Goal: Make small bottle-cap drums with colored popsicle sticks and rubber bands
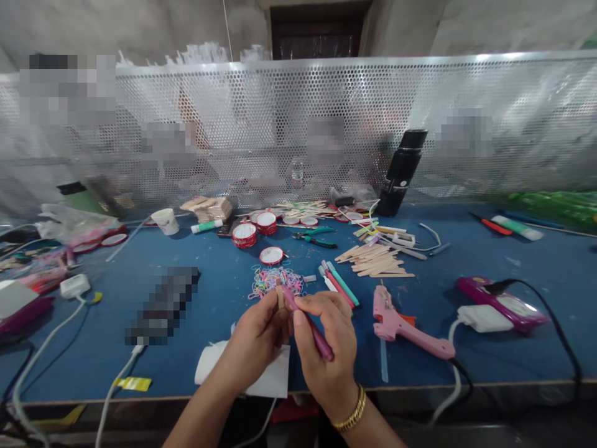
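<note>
My right hand (pixel 329 330) grips a purple-pink marker pen (pixel 323 344), its upper end slanting toward my left hand. Pinched in my left hand (pixel 252 339) is a short, pale wooden craft stick (pixel 280 296), upright beside the pen's tip. Whether the pen touches the stick I cannot tell. Just beyond my fingers lies a pile of small coloured rubber bands (pixel 268 280). Several more marker pens (pixel 342 283) rest past my right hand. Under my left wrist, a white paper (pixel 268 376) is partly covered.
A pink glue gun (pixel 405 333) and loose craft sticks (pixel 375 260) lie to the right. Red-rimmed tape rolls (pixel 244 235), pliers (pixel 314 237) and a black bottle (pixel 401 174) are farther back. At left, a phone (pixel 165 305) has a white cable. A perforated metal screen (pixel 261 124) stands behind.
</note>
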Tool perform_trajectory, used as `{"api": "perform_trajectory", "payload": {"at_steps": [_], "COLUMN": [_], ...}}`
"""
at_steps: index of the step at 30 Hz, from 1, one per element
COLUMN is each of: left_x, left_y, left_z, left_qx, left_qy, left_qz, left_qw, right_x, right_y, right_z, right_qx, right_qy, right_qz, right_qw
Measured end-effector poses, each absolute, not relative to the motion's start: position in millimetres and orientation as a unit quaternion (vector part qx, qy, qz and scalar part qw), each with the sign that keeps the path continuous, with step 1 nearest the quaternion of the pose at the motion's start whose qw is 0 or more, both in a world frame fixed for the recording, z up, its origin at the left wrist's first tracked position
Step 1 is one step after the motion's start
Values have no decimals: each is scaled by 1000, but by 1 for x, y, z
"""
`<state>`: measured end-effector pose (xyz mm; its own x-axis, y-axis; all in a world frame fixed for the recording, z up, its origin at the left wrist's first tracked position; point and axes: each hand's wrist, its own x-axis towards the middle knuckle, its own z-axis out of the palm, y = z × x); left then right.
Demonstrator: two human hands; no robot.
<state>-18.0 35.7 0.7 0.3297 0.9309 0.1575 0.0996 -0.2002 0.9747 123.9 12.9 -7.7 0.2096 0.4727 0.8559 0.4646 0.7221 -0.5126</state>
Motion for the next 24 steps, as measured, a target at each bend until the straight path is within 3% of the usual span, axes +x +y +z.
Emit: {"api": "perform_trajectory", "payload": {"at_steps": [13,24], "left_x": [-20,-19], "left_y": [42,38], "left_z": [-5,7], "left_qx": [630,686], "left_qy": [360,367], "left_qz": [411,413], "left_qw": [551,474], "right_x": [126,125], "right_y": [12,12], "right_z": [-5,-10], "right_qx": [-404,-410], "right_qy": [-636,-628], "right_qz": [20,-17], "right_qw": [657,661]}}
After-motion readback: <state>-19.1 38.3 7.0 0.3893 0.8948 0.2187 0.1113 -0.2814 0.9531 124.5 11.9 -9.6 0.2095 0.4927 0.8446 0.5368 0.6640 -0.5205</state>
